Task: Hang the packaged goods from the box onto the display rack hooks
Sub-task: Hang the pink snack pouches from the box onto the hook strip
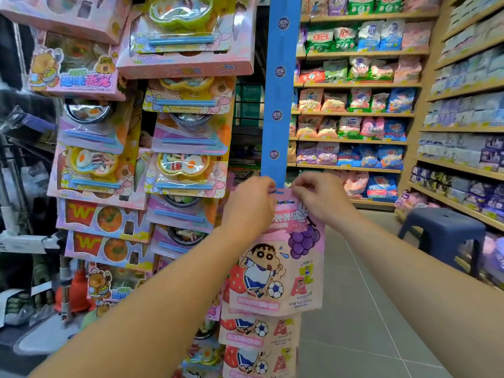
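Pink snack pouch pinched at its top by left hand and right hand.

- The blue strip has round badges running down it, each reading 添乐, with a smaller line under it that's too tiny to make out.
- Two pink toy boxes show a big yellow "W" on red.
- The pink pouch has a large red "A"; its other print is too blurry to read.
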The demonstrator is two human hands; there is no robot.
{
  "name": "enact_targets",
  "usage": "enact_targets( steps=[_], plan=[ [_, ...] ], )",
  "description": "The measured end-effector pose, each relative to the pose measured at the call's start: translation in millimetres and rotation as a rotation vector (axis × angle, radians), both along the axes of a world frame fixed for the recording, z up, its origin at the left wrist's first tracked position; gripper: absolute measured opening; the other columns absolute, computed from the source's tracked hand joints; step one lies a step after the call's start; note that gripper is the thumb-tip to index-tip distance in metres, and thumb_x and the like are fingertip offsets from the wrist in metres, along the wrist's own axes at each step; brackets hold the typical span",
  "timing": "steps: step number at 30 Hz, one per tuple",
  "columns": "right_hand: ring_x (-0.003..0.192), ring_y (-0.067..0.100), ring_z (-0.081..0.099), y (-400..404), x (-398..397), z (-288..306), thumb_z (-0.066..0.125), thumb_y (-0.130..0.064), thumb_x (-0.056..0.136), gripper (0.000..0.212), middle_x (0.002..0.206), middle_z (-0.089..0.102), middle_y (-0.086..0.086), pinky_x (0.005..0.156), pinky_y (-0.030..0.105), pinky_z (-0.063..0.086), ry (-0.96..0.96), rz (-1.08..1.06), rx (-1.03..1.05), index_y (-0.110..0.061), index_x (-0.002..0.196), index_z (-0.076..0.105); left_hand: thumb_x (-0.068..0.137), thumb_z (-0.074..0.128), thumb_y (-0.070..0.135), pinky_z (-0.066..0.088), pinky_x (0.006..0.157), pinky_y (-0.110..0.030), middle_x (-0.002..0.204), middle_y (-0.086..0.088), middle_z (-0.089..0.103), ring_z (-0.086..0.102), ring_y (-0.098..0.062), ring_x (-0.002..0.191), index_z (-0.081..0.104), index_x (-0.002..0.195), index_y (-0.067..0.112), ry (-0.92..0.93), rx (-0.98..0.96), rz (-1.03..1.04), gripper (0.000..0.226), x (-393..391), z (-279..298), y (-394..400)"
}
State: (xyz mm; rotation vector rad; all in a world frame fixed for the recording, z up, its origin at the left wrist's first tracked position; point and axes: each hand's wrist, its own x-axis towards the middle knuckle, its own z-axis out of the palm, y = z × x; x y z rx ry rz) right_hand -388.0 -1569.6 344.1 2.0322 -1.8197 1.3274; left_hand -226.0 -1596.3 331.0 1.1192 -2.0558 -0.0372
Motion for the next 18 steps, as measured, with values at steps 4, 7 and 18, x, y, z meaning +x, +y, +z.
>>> enact_targets(
  steps=[4,7,18],
  plan=[
    [0.072,0.0,0.053,1.0,-5.5,-1.7,0.062,-0.01,0.09,0.015,0.075,0.061,-0.014,0.061,-0.001,0.032,-0.011,0.033,-0.014,-0.019,0.08,0.069,0.089,0.062,0.016,0.054,0.084,-0.041,0.099,0.001,0.072,0.065,-0.019,0.094,0.074,0.1,0.02,0.031,0.044,-0.085,0.017,6.0,14.1,-8.1],
    [0.075,-0.009,0.052,1.1,-7.0,-4.1,0.062,-0.01,0.09,0.018,0.075,0.059,-0.022,0.062,-0.001,0.034,-0.022,0.06,-0.001,-0.022,0.078,0.065,0.089,0.058,0.007,0.058,0.076,-0.038,0.101,-0.003,0.07,0.065,-0.018,0.079,0.074,0.102,0.02,0.002,0.136,-0.119,0.024,9.4,19.9,-6.7],
    [0.084,0.01,0.058,-3.2,-3.9,12.0,0.062,-0.016,0.09,0.013,0.08,0.064,-0.01,0.073,0.023,0.038,0.0,0.048,-0.003,-0.022,0.08,0.068,0.092,0.062,0.019,0.053,0.055,-0.025,0.078,0.002,0.066,0.065,-0.018,0.066,0.064,0.082,0.023,-0.043,0.105,-0.075,0.011,3.1,45.0,-10.2]
  ],
)
